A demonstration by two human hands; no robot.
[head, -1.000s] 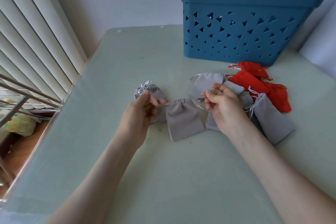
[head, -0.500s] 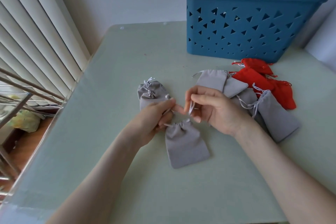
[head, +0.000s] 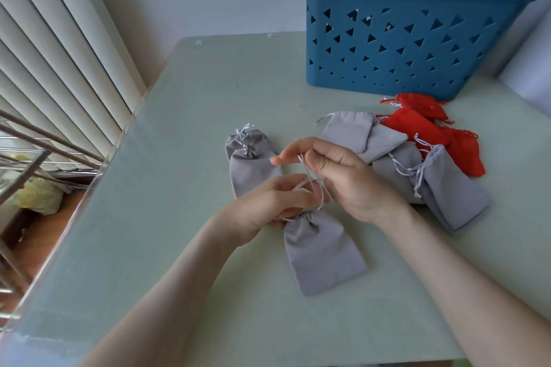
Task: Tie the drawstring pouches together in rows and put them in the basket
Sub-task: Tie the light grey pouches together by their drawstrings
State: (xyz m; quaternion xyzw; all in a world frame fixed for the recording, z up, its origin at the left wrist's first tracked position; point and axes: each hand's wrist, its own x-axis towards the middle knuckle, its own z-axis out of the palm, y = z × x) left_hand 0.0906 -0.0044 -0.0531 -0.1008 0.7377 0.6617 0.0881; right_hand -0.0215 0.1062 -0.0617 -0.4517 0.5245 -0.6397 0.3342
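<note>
Nearest us and farthest from the basket (head: 402, 48), a grey pouch (head: 325, 253) lies flat on the worktop (head: 179, 217). Its gathered mouth points toward the basket and sits right under our left hand (head: 268, 205). That hand's curled fingers pinch the cord (head: 311, 180) just above the mouth. Our right hand (head: 343, 176), a little closer to the basket, pinches the same cord higher up, forefinger stretched out. We think the knot is the weak spot. The cord is thin, so if either pinch slackens the loop could fall open, and a hard tug could drag the pouch askew. We cannot tell whether the cord already reaches the tied pair (head: 253, 164), which lies beyond the left hand, touching it. Closer still to the basket, the grey pile (head: 396, 158) trails loose cords beside our right wrist, which could snag. The red pouches (head: 429, 134) lie just before the basket.
</note>
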